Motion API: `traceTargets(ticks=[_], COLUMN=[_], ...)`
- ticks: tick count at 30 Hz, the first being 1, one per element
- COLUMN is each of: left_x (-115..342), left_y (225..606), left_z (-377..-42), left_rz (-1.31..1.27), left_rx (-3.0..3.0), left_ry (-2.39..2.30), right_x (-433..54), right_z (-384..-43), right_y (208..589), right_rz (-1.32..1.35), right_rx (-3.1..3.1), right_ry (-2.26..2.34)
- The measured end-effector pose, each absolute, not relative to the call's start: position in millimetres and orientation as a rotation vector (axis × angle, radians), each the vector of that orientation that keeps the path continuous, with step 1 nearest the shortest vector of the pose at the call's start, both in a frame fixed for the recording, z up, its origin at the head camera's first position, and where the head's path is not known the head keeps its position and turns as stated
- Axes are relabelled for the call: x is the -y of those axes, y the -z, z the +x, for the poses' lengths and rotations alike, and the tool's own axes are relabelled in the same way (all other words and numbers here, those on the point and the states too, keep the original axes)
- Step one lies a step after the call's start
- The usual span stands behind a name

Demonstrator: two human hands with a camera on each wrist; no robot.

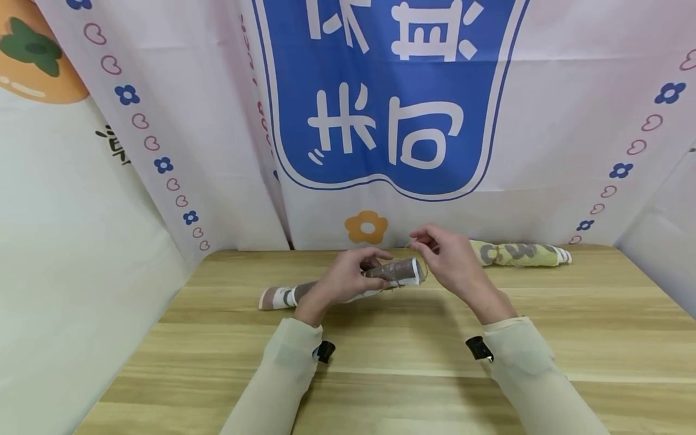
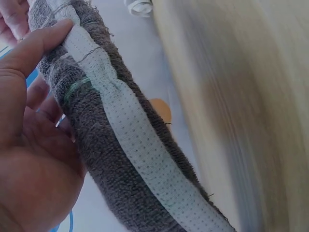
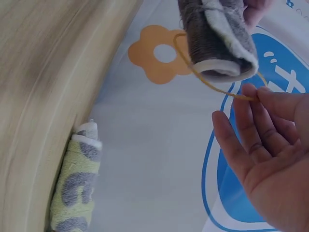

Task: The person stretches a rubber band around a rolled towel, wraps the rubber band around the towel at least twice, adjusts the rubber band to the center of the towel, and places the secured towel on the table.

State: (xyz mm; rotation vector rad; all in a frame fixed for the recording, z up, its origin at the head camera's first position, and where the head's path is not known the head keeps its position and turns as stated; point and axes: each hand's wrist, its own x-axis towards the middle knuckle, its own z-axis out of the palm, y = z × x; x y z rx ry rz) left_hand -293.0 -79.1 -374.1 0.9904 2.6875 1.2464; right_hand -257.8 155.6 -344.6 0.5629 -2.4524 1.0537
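My left hand (image 1: pixel 348 275) grips a rolled brown-and-white towel (image 2: pixel 140 140) near its right end, thumb pressed on the white edge strip. In the head view the roll's far left end (image 1: pixel 277 298) hangs over or lies on the table; I cannot tell which. My right hand (image 3: pixel 270 140) pinches a thin yellow rubber band (image 3: pixel 212 87) between thumb and fingertip. The band loops around the roll's open end, stretched toward the right hand. Behind that hand in the head view lies a second rolled towel (image 1: pixel 522 254), yellow-green with grey marks.
The wooden table (image 1: pixel 380 374) stretches out beneath both hands. A printed cloth (image 1: pixel 544 151) with a blue sign and an orange flower hangs along the table's back edge. Black wrist cameras (image 1: pixel 325 351) sit on the sleeves.
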Motion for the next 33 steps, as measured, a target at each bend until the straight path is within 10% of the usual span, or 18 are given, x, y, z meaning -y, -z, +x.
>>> traceTargets(ticks=[33], left_x=[78], left_y=[379], left_z=[-294], left_rz=[1.049], left_rx=[-2.860], left_ry=[-1.441], right_x=[-131], right_z=[-240], right_y=[339], right_rz=[0.858], right_rx=[2.450], right_ry=[-0.853])
